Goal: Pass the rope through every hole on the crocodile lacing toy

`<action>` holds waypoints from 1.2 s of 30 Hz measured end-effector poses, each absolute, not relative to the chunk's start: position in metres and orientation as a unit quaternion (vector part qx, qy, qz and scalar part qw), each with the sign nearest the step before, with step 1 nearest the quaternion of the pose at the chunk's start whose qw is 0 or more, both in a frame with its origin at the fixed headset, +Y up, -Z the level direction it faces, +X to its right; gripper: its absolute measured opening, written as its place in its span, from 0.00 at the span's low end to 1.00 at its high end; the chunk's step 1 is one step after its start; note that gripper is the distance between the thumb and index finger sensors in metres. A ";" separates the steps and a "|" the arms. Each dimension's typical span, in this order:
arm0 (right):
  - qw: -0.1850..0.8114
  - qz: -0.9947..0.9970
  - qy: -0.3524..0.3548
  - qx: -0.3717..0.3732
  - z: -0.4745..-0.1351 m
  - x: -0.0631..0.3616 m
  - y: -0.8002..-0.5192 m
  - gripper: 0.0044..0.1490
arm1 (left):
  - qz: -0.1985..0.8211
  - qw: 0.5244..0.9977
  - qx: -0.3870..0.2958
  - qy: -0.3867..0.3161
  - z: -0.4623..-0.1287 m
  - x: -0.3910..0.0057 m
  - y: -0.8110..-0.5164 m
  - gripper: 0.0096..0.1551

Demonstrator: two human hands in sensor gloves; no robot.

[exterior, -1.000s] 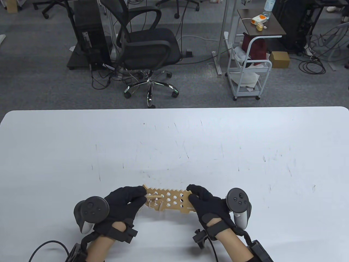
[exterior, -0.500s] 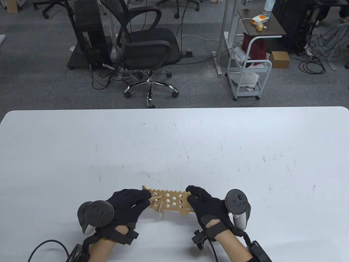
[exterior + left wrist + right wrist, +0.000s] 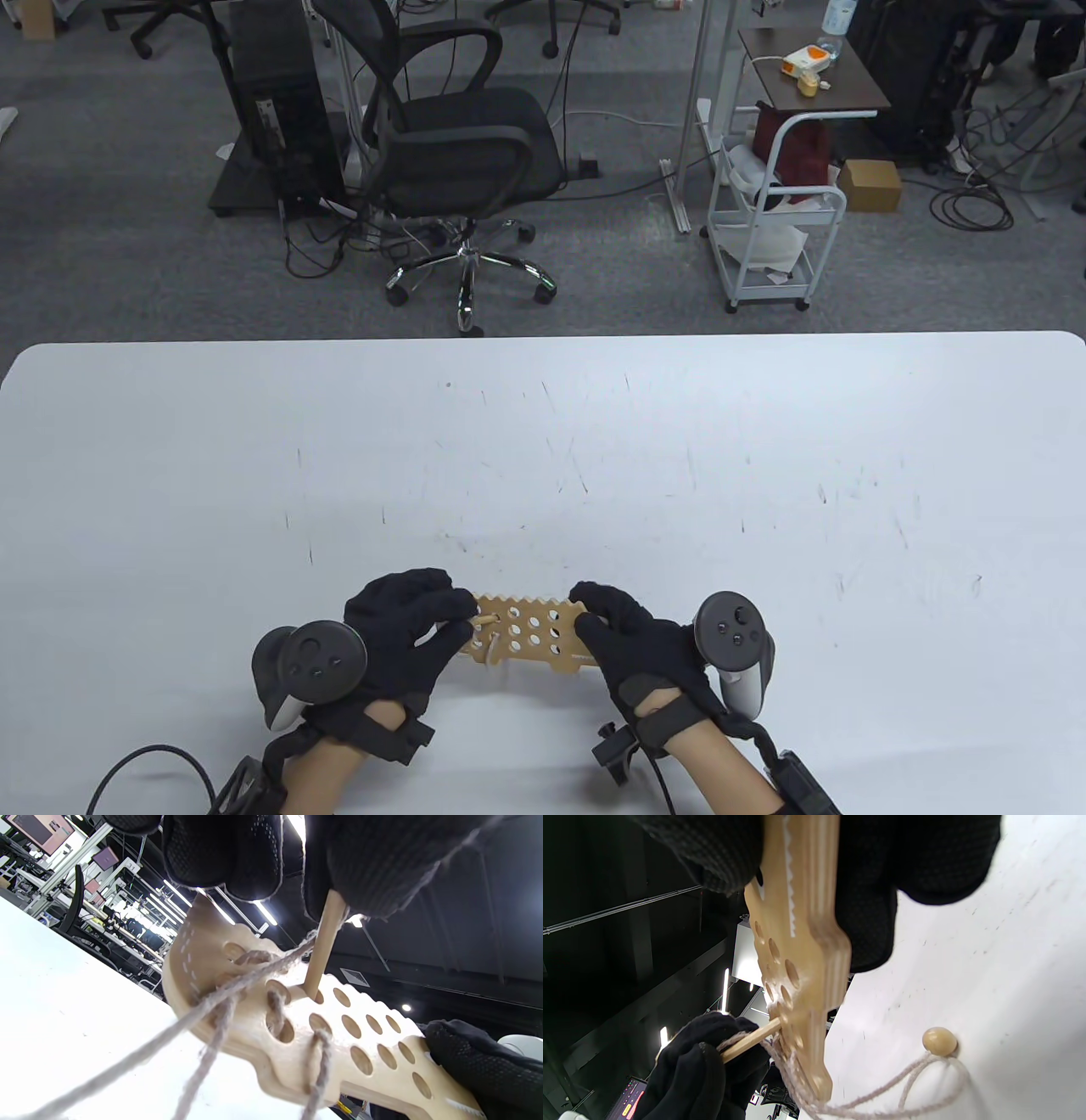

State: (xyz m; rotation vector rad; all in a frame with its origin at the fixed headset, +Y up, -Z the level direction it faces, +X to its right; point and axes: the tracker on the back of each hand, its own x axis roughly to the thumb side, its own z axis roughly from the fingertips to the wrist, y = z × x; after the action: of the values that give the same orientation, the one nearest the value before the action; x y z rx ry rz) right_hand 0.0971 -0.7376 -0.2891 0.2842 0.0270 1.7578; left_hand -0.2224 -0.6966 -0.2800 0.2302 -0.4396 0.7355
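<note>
We see the toy (image 3: 530,632), a flat plywood crocodile, held just above the tabletop (image 3: 543,458) near its front edge, between both hands. Right hand (image 3: 632,641) grasps the toy's right end, fingers clamped over both faces of the board in the right wrist view. Left hand (image 3: 407,624) pinches the wooden needle (image 3: 320,946) between fingertips, with its tip set into a hole (image 3: 316,996) in the row nearest the toothed edge, at the toy's left end.

Handling, as we judge it: the board looks rigid and light, thin enough to flex little, so an edge pinch at one end is enough to steady it; smooth sanded faces may slip in fabric gloves, so grip across the thickness, clear of the holes. The needle is stiff and thin, best held well back from the tip so the tip can pass through. The rope (image 3: 220,997) is soft, fuzzy twine, limp, likely to snag on hole edges and tangle with the loops already laced at the left holes. Pull it by the needle, not the strand.

A wooden bead (image 3: 939,1040) lies on the tabletop at the rope's far end; we take it as the stopper. Most holes to the right are unlaced.
</note>
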 end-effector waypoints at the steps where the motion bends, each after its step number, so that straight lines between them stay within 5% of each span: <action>1: 0.629 0.767 0.012 0.125 -0.289 0.097 -0.737 0.32 | 0.355 0.904 0.111 -0.213 -0.280 -0.222 -0.697 0.24; 22: 0.628 0.758 0.026 0.175 -0.281 0.082 -0.732 0.33 | 0.294 0.922 0.099 -0.229 -0.279 -0.211 -0.699 0.35; 36: 0.644 0.753 0.021 0.136 -0.285 0.091 -0.736 0.32 | 0.347 0.909 0.115 -0.201 -0.280 -0.223 -0.698 0.37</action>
State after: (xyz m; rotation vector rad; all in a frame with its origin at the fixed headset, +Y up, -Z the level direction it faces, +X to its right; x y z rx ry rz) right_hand 0.0912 -0.7358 -0.2852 0.3103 0.0476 1.7140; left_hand -0.2228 -0.6980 -0.2802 0.2368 -0.4152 0.7149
